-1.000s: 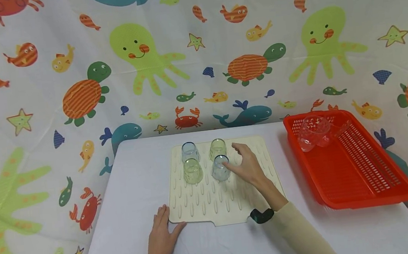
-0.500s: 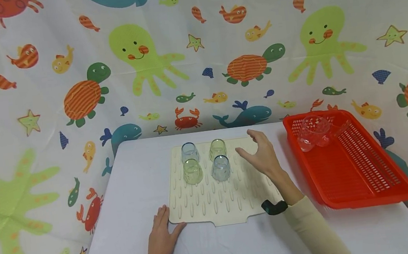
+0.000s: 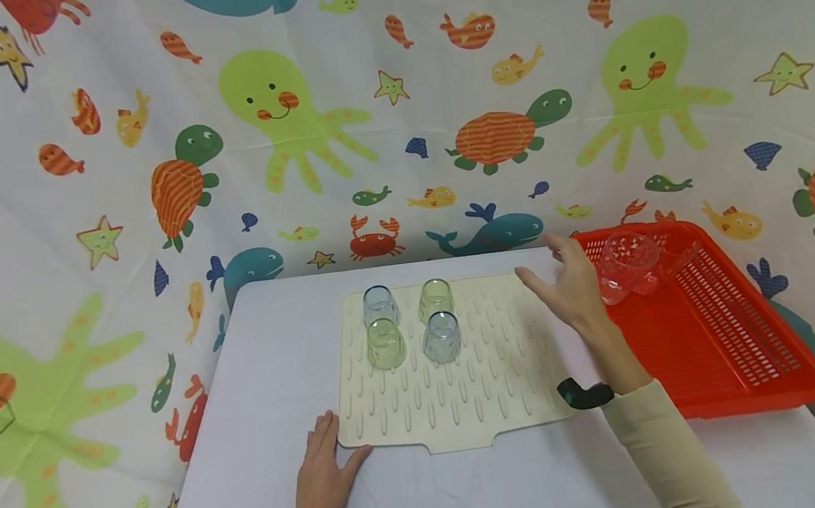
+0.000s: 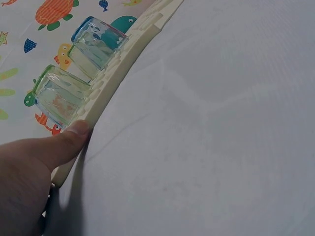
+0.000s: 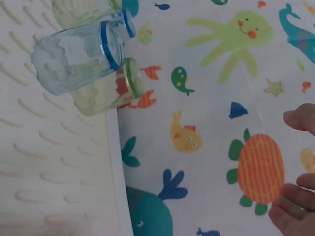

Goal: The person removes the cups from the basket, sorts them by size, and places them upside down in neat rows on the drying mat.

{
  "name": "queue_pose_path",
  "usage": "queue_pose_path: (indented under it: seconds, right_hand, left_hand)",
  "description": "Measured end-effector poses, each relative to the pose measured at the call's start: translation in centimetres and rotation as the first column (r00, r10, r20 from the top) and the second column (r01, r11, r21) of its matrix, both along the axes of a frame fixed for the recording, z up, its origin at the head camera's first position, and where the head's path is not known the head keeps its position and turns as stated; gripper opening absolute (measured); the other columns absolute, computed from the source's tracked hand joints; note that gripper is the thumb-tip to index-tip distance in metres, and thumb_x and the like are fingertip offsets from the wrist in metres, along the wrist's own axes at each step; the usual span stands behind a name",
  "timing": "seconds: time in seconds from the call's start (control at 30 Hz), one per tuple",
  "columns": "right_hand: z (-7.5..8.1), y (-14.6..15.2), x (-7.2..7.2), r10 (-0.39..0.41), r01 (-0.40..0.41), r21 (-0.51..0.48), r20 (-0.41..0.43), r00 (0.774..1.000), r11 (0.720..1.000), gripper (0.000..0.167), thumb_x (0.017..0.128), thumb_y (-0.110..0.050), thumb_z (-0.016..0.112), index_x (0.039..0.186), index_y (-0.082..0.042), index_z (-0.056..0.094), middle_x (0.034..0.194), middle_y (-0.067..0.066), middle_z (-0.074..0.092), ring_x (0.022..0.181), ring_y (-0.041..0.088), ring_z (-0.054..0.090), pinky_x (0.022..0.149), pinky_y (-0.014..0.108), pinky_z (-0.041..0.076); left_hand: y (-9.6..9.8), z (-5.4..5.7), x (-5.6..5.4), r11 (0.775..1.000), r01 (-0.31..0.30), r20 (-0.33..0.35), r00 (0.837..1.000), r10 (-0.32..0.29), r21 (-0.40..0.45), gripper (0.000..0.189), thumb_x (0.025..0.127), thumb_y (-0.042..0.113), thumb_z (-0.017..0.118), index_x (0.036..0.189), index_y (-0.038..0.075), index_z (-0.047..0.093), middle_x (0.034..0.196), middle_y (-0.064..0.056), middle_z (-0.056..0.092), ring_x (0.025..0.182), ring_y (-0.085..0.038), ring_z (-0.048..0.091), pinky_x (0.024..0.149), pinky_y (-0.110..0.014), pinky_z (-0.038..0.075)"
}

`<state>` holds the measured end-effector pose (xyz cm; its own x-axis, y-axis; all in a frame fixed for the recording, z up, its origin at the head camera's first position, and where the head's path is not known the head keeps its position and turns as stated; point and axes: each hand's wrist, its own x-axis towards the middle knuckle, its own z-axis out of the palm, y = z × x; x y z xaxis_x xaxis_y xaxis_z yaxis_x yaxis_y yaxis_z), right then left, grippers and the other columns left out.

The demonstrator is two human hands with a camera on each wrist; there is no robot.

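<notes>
Just now the right hand has come away from the front blue glass and, as I read it from my end of the feed, that leaves this glass placed and the hand free for other work. All four glasses stand on the mat in a two-by-two block, coloured rings uppermost: the front green glass beside the front blue one, and behind them the back blue glass and the back green glass. Against the frame from a second ago, when the right thumb was at the front blue glass, that hand has swung past the mat's far right corner to the left side of the red basket; whether it touches the rim I can't tell. I see it wide, thumb and fingers parted, with nothing between them. The left hand hasn't shifted: it lies at the mat's near left corner, fingers extended, its thumb on the edge in my left wrist view. The glasses haven't moved, nor has the clear glassware at the basket's far end. The left part of the backdrop shows its print further right than before.
</notes>
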<state>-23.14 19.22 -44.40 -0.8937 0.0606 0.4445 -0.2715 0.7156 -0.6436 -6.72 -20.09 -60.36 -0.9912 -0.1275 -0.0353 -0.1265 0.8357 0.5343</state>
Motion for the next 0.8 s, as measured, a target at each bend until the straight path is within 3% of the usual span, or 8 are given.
queue_pose_path:
  seconds: [0.23,0.5,0.8]
  right_hand:
    - [0.1,2.2,0.1,-0.056,0.056,-0.043,0.016,0.998,0.997,0.068,0.085,-0.026,0.079,0.141,-0.002,0.05,0.143,0.02,0.054,0.126,0.039,0.055,0.107,0.062,0.052]
    - [0.8,5.2,0.0,-0.151,0.155,-0.02,0.123,0.981,0.988,0.074,0.089,-0.038,0.073,0.149,-0.008,0.043,0.148,0.016,0.049,0.131,0.036,0.047,0.111,0.065,0.047]
    - [0.6,9.1,-0.9,-0.208,0.211,-0.001,0.151,0.966,0.978,0.074,0.092,-0.036,0.07,0.15,-0.002,0.039,0.148,0.024,0.047,0.132,0.042,0.045,0.112,0.064,0.044]
  left_hand:
    - [0.2,0.1,-0.1,1.0,-0.003,0.015,1.0,0.003,0.004,0.089,0.086,0.049,0.075,0.151,-0.001,0.04,0.16,-0.019,0.036,0.151,-0.038,0.03,0.127,-0.053,0.028]
    - [0.3,0.1,-0.2,1.0,-0.009,0.017,1.0,0.009,0.022,0.089,0.086,0.05,0.075,0.151,-0.001,0.04,0.161,-0.019,0.036,0.151,-0.037,0.029,0.127,-0.053,0.028]
    - [0.5,0.1,-0.2,1.0,-0.017,0.004,1.0,0.017,0.016,0.09,0.086,0.051,0.074,0.151,-0.001,0.04,0.16,-0.019,0.037,0.151,-0.037,0.031,0.127,-0.052,0.027]
